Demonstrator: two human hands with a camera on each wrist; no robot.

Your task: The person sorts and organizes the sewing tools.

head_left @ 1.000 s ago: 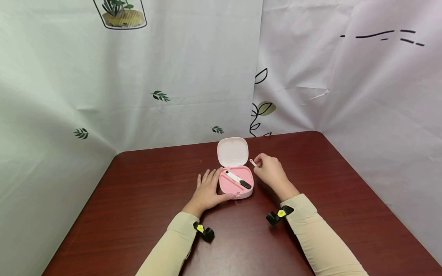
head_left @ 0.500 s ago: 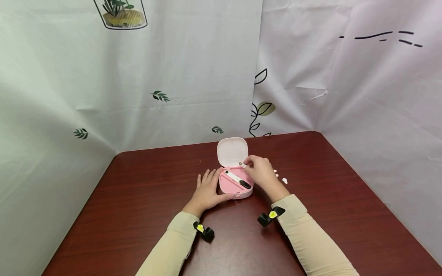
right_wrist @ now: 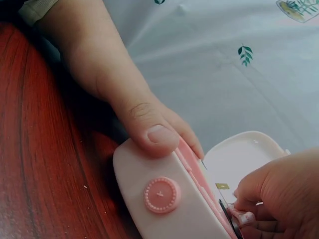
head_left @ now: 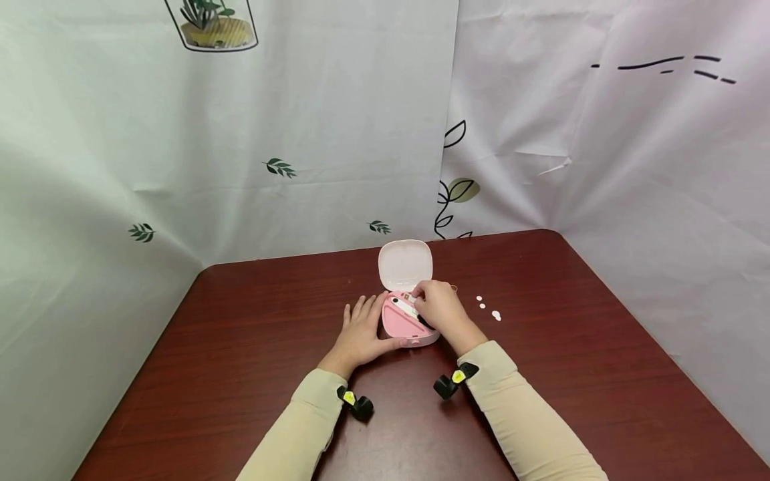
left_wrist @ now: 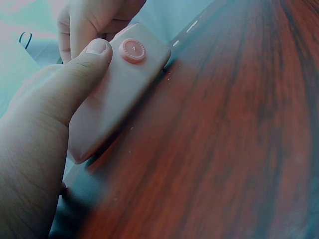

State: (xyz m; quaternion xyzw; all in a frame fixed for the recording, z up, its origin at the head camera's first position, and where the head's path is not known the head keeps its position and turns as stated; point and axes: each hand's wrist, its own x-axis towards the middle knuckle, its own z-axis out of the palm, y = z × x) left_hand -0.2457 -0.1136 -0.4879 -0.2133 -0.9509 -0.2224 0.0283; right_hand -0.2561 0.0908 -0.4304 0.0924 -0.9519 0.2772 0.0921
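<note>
A pink sewing kit box (head_left: pixel 398 326) stands with its white lid (head_left: pixel 406 266) raised at the back and a button-shaped clasp (right_wrist: pixel 162 194) on its front. My left hand (head_left: pixel 361 336) holds the box at its left side, thumb on the front wall, index finger by the rear left corner. Over the box's right part, my right hand (head_left: pixel 444 308) pinches a small pale strip with a brass-coloured metal end (right_wrist: pixel 222 186). Pink and white material (right_wrist: pixel 242 216) shows between its fingers. A white tool (head_left: pixel 404 306) with a black end lies across the tray, partly hidden by that hand.
Several small white discs (head_left: pixel 496 315), button-like, lie on the dark red wooden table (head_left: pixel 289 314) right of the box. A thin loop (head_left: pixel 454 288) shows just behind my right hand. Printed white cloth (head_left: pixel 337 120) hangs around the table's back and sides.
My right hand has moved left with the pale strip, from beside the box to over its tray. The white discs on the table have come into sight. The left hand stays put.
</note>
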